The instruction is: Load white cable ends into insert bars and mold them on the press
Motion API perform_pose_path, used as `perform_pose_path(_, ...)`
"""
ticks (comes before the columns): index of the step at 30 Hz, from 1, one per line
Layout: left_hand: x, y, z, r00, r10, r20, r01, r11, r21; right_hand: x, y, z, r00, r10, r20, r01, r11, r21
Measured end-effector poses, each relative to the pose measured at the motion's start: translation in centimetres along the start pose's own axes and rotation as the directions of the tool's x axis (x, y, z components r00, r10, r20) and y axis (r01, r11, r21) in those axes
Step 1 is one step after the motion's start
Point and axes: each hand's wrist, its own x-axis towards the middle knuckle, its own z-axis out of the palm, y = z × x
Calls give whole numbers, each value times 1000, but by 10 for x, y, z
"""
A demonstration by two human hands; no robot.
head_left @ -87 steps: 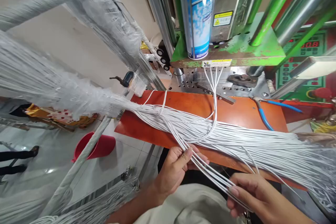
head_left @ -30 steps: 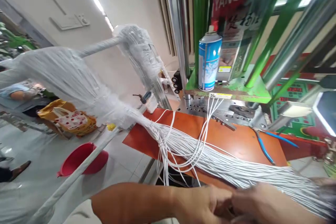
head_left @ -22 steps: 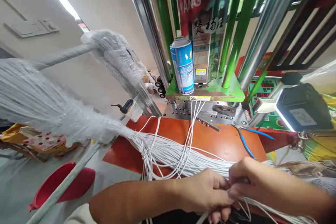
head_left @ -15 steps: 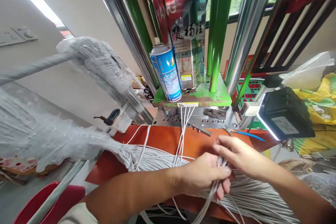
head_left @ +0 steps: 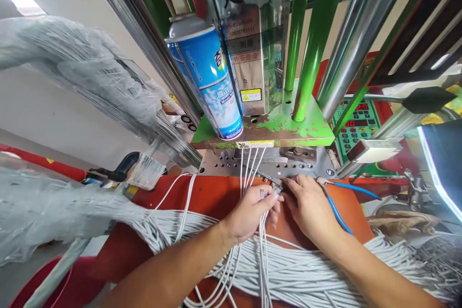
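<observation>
In front of the green press plate (head_left: 285, 128), the left hand (head_left: 252, 209) clamps white cables (head_left: 263, 255); the right hand (head_left: 307, 202) is at the metal bar (head_left: 267, 179), its grip unclear. Apparently an aligning step, next calling for even seating.

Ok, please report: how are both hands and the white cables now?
Left hand holding white cables. Right hand at metal bar, grip unclear. Blue-handled pliers close beside right hand.
</observation>
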Motion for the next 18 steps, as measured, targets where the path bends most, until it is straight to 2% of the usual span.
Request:
perform_pose_path(2,3,-4,0,997,57,-43,-53,995,88,-2,0,-2,999,3,42,-3,1000,-12)
perform_pose_path(4,5,-7,0,994,87,-66,-77,986,146,-11,3,-7,996,51,71,-56,996,69)
perform_pose_path(8,4,-9,-1,997,31,-67,-18,982,189,-38,11,-17,984,128,127,-149,974,169)
perform_pose_path(11,2,-8,0,999,-25,-36,33,964,264,-45,10,-18,985,91,146,-113,982,150)
perform_pose_path(15,1,-3,3,998,-57,-34,66,922,382,-41,5,-13,986,-1,167,-20,992,126)
perform_pose_path(18,3,0,4,997,-76,-27,80,915,396,-40,4,-10,984,-47,174,33,996,84)
